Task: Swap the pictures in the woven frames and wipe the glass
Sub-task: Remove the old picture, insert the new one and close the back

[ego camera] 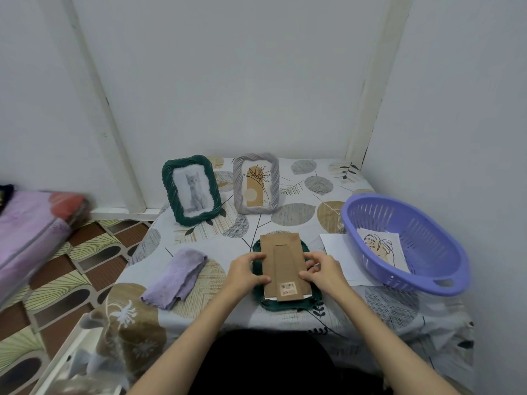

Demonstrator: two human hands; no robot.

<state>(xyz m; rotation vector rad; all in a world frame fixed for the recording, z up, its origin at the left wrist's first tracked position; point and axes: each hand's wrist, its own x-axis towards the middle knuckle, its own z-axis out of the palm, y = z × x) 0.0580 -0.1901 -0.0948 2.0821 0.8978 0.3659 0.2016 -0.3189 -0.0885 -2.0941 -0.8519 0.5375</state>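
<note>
3 woven frames, 1 cloth, 1 basket, 2 hands

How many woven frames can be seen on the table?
3. A dark green frame stands at back left, a grey frame stands beside it, and another green frame lies face down under both hands. None seems hidden.

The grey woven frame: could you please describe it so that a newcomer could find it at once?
Start at the table with the leaf-print cloth and look to its far edge by the wall. Two frames stand upright there; the grey woven frame is the right one. It holds a plant drawing, whereas the green frame beside it shows a cat.
</note>
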